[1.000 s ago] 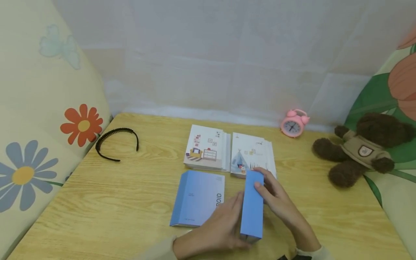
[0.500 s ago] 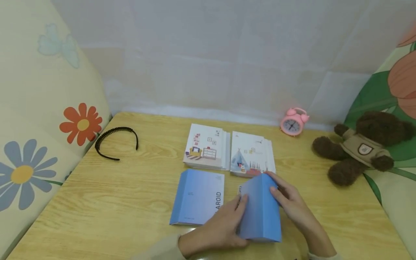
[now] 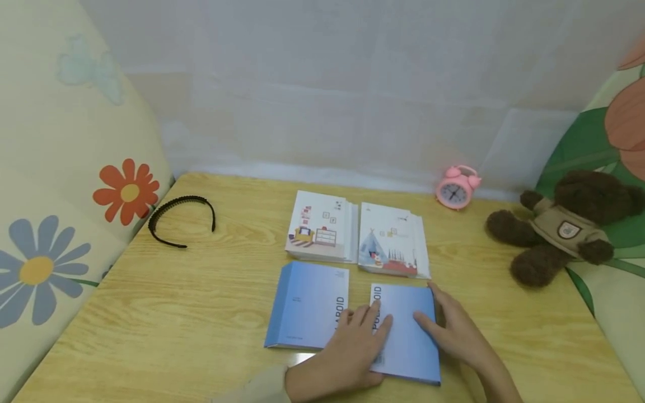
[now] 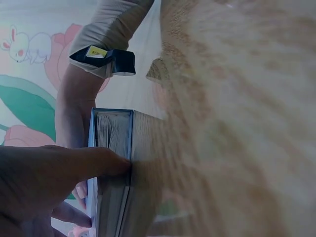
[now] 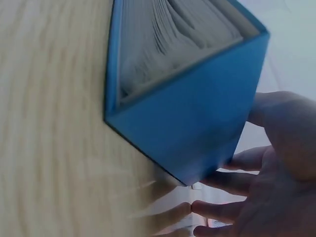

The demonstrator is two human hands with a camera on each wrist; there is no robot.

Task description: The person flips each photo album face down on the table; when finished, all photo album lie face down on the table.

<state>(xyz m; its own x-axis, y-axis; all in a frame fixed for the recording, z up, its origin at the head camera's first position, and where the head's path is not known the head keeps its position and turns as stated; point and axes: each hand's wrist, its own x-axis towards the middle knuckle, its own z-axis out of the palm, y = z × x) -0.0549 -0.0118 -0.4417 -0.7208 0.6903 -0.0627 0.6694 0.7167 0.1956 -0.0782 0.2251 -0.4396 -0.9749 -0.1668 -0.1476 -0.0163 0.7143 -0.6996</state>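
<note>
A blue photo album (image 3: pixel 410 336) lies flat on the wooden table (image 3: pixel 201 302), its cover up. My left hand (image 3: pixel 347 350) spreads its fingers over the cover's left side. In the left wrist view, the left thumb (image 4: pixel 106 163) crosses the page edges, spanning the album's thickness. At the right, my right hand (image 3: pixel 458 330) holds the spine side, thumb on the cover and fingers down by the far corner. The right wrist view shows the blue spine (image 5: pixel 197 108) and the pages between the covers. A second blue album (image 3: pixel 312 305) lies just left, partly behind my left hand.
Behind the albums lie two white albums with room drawings, the left white album (image 3: pixel 317 224) and the right white album (image 3: pixel 388 238). A pink alarm clock (image 3: pixel 457 189) and a brown teddy bear (image 3: pixel 559 229) are on the right, a black headband (image 3: pixel 181 221) on the left.
The album in my hands has turned from standing spine up to lying flat, cover up. Its spine side and my right hand have swung right and down; my left fingers now rest on its cover.
</note>
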